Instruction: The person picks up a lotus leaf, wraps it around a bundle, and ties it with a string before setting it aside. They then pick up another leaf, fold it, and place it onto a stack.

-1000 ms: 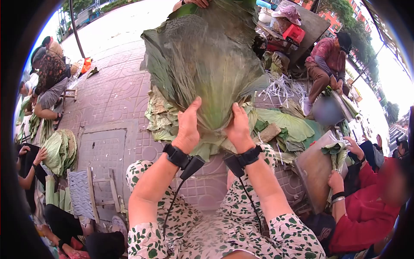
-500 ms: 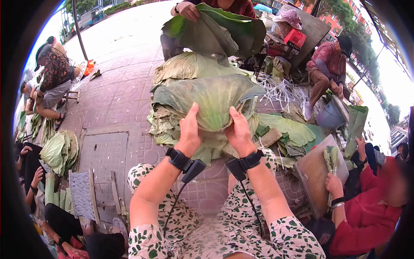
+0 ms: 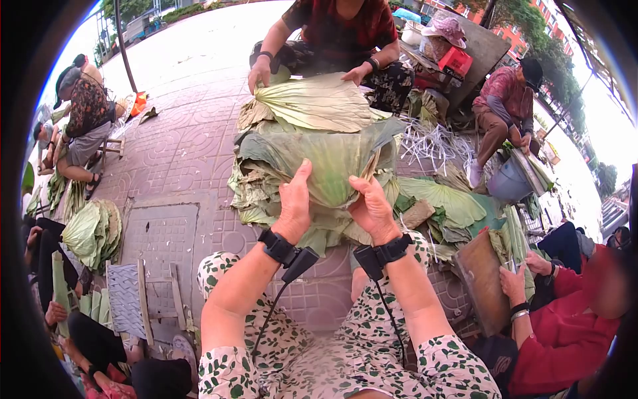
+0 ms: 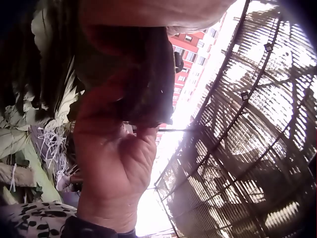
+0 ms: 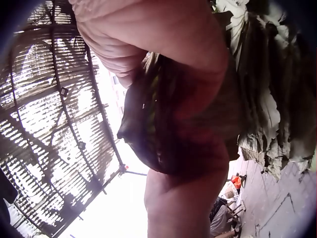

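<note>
Both hands grip the near edge of a folded grey-green lotus leaf (image 3: pixel 325 166) over a stack of lotus leaves (image 3: pixel 256 189). My left hand (image 3: pixel 294 205) holds its left side, thumb on top and fingers hidden underneath. At the right side, my right hand (image 3: pixel 373 211) pinches the edge with its thumb over the leaf. In the left wrist view the dark leaf (image 4: pixel 151 84) shows between the two hands. The right wrist view has the rolled leaf edge (image 5: pixel 143 119) between them too. Beyond it, a person opposite holds a pale lotus leaf (image 3: pixel 316 103) with both hands.
More lotus leaves (image 3: pixel 442 203) lie to the right, near white strips (image 3: pixel 432 143). A person in red (image 3: pixel 565 319) sits at right by a board (image 3: pixel 485 282). A woven stool (image 3: pixel 126 302) and a leaf bundle (image 3: pixel 93 233) stand at left. Others sit farther off.
The held leaf, spread tall before me earlier, has come down into a low fold. The person opposite has put a green leaf out of sight and now holds a pale one. My right thumb shifted inward.
</note>
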A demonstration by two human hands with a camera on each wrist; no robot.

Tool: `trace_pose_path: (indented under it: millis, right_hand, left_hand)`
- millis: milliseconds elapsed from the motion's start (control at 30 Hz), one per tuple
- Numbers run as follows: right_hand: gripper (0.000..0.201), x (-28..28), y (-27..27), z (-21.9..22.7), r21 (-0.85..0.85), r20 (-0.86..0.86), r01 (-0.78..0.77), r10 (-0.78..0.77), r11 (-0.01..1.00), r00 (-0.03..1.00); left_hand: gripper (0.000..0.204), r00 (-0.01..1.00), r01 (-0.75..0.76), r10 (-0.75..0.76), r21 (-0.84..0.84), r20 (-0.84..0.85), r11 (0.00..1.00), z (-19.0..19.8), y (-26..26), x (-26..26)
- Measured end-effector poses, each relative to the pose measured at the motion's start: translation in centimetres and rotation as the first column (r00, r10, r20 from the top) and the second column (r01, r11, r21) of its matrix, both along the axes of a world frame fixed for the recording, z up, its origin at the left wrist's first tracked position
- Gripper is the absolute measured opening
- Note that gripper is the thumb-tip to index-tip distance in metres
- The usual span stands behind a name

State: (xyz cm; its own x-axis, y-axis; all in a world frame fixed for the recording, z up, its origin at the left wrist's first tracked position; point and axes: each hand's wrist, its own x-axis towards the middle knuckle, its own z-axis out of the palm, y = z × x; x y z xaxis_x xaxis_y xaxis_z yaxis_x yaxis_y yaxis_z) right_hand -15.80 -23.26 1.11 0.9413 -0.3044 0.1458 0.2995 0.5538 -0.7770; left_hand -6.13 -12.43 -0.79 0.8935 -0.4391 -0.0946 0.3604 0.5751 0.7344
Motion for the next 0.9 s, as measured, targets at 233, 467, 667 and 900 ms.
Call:
trace_pose_path:
  millis: [233,467,667,900]
  right_hand:
    - [0.042,-0.7,0.4,0.8,0.035,-0.009,-0.013,0.013,0.999,1.000]
    - [0.039,-0.8,0.5,0.5,0.055,0.023,0.035,-0.037,0.998,0.999]
    - [0.037,-0.7,0.3,0.2,0.054,0.014,0.056,-0.057,0.997,0.998]
    - [0.035,-0.8,0.4,0.4,0.053,0.017,0.074,-0.075,0.996,0.997]
  left_hand:
    - [0.040,0.999,0.048,-0.048,-0.009,-0.003,0.999,1.2,0.6,-0.5]
    - [0.035,0.995,0.062,-0.059,-0.042,0.074,0.997,1.7,0.7,-1.0]
    - [0.036,0.994,0.048,-0.043,-0.049,0.096,0.998,1.4,0.4,-0.9]
    - [0.039,0.992,0.059,-0.057,-0.015,0.117,0.998,1.2,0.4,-0.9]
